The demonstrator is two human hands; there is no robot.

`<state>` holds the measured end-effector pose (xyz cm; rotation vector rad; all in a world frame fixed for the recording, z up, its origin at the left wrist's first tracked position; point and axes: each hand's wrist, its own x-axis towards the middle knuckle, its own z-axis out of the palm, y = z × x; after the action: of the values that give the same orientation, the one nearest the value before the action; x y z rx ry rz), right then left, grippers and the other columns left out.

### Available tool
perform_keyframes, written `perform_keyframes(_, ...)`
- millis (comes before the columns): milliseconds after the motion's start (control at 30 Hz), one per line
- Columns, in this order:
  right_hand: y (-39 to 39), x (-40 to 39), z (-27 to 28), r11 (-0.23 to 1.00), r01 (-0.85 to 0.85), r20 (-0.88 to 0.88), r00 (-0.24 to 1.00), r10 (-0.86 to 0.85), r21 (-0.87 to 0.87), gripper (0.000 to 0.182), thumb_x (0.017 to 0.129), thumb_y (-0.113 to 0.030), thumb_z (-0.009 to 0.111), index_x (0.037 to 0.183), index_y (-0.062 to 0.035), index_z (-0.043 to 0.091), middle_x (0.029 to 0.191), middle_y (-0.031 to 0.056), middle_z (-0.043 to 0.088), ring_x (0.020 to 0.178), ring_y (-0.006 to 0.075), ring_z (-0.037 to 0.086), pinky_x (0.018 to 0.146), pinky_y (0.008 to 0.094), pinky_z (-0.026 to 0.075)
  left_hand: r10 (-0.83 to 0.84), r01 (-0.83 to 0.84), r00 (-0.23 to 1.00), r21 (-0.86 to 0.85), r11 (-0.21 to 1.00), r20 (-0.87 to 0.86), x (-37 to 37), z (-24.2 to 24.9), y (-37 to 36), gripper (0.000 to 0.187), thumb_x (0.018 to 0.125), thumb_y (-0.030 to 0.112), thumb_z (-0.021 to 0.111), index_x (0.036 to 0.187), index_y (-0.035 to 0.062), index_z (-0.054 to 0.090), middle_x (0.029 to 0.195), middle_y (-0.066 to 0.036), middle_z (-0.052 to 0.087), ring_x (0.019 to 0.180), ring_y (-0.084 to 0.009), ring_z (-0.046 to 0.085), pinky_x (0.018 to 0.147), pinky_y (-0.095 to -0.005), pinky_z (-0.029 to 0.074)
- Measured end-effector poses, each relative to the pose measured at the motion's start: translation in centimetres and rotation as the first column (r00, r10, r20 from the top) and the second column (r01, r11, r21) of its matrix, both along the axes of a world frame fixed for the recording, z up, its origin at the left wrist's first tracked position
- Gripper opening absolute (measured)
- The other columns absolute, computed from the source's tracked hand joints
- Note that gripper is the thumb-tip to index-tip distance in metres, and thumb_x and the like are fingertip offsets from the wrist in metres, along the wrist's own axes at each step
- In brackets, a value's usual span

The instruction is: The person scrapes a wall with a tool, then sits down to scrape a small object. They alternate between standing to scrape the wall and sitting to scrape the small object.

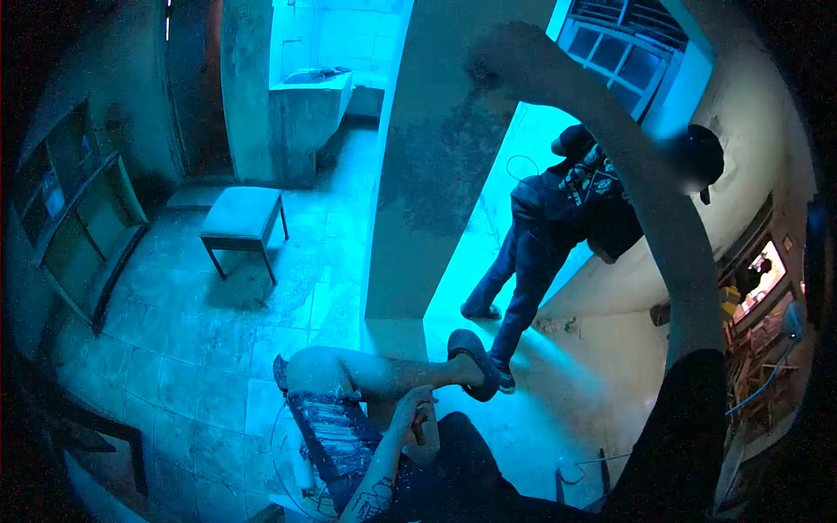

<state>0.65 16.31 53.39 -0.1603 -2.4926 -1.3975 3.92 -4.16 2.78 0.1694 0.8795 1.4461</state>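
My left hand (415,408) rests by the ankle of my crossed leg (392,372), its fingers curled round something small and dark that I cannot make out. A tattoo shows on that forearm, over my ripped denim shorts (336,431). My right arm, in a short black sleeve, arches up the right side of the view. At its end my right hand (506,65) is raised in front of the grey wall pillar; its fingers are too dark to read. A dark shoe (472,364) is on the crossed foot.
Another person (558,218) in dark clothes and a black cap stands beyond the pillar (436,192). A padded stool (242,213) stands on the tiled floor at left. Behind it is a basin counter (305,113). A framed panel (96,231) leans at far left; a window (615,57) is at upper right.
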Motion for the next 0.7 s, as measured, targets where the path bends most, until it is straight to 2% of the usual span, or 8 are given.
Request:
perform_keyframes(133, 0.1, 0.2, 0.8, 0.965, -0.253, 0.015, 0.967, 0.254, -0.061, 0.008, 0.065, -0.005, 0.064, 0.068, -0.0088, 0.058, 0.063, 0.0080, 0.054, 0.059, 0.0182, 0.056, 0.056, 0.0289, 0.046, -0.080, 0.074, 0.994, -0.074, 0.995, -0.071, -0.2, -0.3, 0.5, 0.042, 0.077, 0.030, 0.053, 0.111, 0.0050, 0.047, 0.075, -0.004, 0.055, 0.041, -0.0090, 0.030, 0.057, -0.0281, 0.039)
perform_keyframes(200, 0.8, 0.3, -0.8, 0.994, -0.066, 0.003, 0.998, 0.066, 0.090, 0.010, 0.064, -0.003, 0.064, 0.067, -0.0088, 0.057, 0.062, 0.0076, 0.053, 0.059, 0.0184, 0.056, 0.056, 0.0291, 0.046, -0.059, 0.049, 0.995, -0.117, 0.992, -0.085, 0.2, 0.0, -0.7, 0.041, 0.078, 0.030, 0.053, 0.110, 0.0046, 0.048, 0.072, -0.004, 0.055, 0.041, -0.0098, 0.031, 0.057, -0.0282, 0.040)
perform_keyframes(300, -0.6, 0.1, 0.5, 0.998, 0.017, -0.023, 1.000, -0.018, -0.055, 0.012, 0.062, -0.001, 0.064, 0.066, -0.0089, 0.056, 0.060, 0.0070, 0.052, 0.056, 0.0180, 0.054, 0.055, 0.0296, 0.045, -0.042, 0.039, 0.997, -0.045, 0.998, -0.065, -0.1, 0.6, -0.2, 0.041, 0.078, 0.030, 0.053, 0.109, 0.0047, 0.049, 0.070, -0.005, 0.054, 0.044, -0.0115, 0.038, 0.061, -0.0291, 0.042)
perform_keyframes(367, -1.5, 0.4, 1.0, 0.989, -0.114, -0.017, 0.993, 0.113, -0.090, 0.013, 0.061, 0.000, 0.064, 0.066, -0.0086, 0.055, 0.060, 0.0068, 0.052, 0.056, 0.0181, 0.053, 0.054, 0.0302, 0.044, -0.143, 0.137, 0.974, -0.049, 0.989, -0.175, -0.2, -0.8, 0.2, 0.045, 0.078, 0.035, 0.051, 0.115, 0.0095, 0.045, 0.104, -0.005, 0.048, 0.077, -0.0176, 0.048, 0.069, -0.0320, 0.040)
perform_keyframes(467, 0.6, 0.7, -0.3, 0.978, -0.184, -0.014, 0.983, 0.184, -0.098, 0.013, 0.061, 0.000, 0.063, 0.065, -0.0080, 0.055, 0.061, 0.0067, 0.052, 0.056, 0.0184, 0.053, 0.055, 0.0314, 0.044, -0.144, 0.138, 0.982, -0.054, 0.989, -0.125, -0.3, -0.8, -0.3, 0.048, 0.077, 0.038, 0.052, 0.115, 0.0089, 0.045, 0.105, -0.005, 0.047, 0.084, -0.0203, 0.047, 0.074, -0.0361, 0.038)
perform_keyframes(600, -1.1, 0.6, 1.0, 0.988, -0.136, -0.001, 0.991, 0.137, -0.074, 0.008, 0.065, -0.003, 0.062, 0.065, -0.0067, 0.055, 0.064, 0.0077, 0.055, 0.058, 0.0196, 0.055, 0.059, 0.0326, 0.045, -0.130, 0.128, 0.986, -0.017, 0.992, -0.102, -0.3, 0.4, 0.2, 0.046, 0.078, 0.036, 0.052, 0.114, 0.0082, 0.045, 0.104, -0.005, 0.046, 0.080, -0.0192, 0.046, 0.071, -0.0336, 0.039)
perform_keyframes(667, 0.4, 0.4, 0.1, 0.993, -0.114, -0.027, 0.993, 0.113, -0.028, 0.007, 0.066, -0.005, 0.062, 0.065, -0.0065, 0.055, 0.064, 0.0080, 0.055, 0.058, 0.0197, 0.056, 0.060, 0.0325, 0.046, -0.079, 0.070, 0.983, -0.058, 0.996, -0.164, -0.1, 0.8, 0.0, 0.037, 0.079, 0.031, 0.052, 0.105, 0.0057, 0.051, 0.074, -0.004, 0.053, 0.046, -0.0100, 0.038, 0.055, -0.0281, 0.041)
perform_keyframes(700, 0.5, 0.3, -0.4, 0.996, -0.088, -0.054, 0.995, 0.089, 0.007, 0.007, 0.067, -0.006, 0.062, 0.066, -0.0062, 0.055, 0.065, 0.0083, 0.055, 0.058, 0.0199, 0.056, 0.061, 0.0325, 0.046, -0.081, 0.071, 0.983, -0.066, 0.995, -0.164, 0.0, 0.4, -0.4, 0.037, 0.079, 0.031, 0.052, 0.105, 0.0057, 0.051, 0.074, -0.004, 0.053, 0.046, -0.0100, 0.038, 0.055, -0.0281, 0.041)
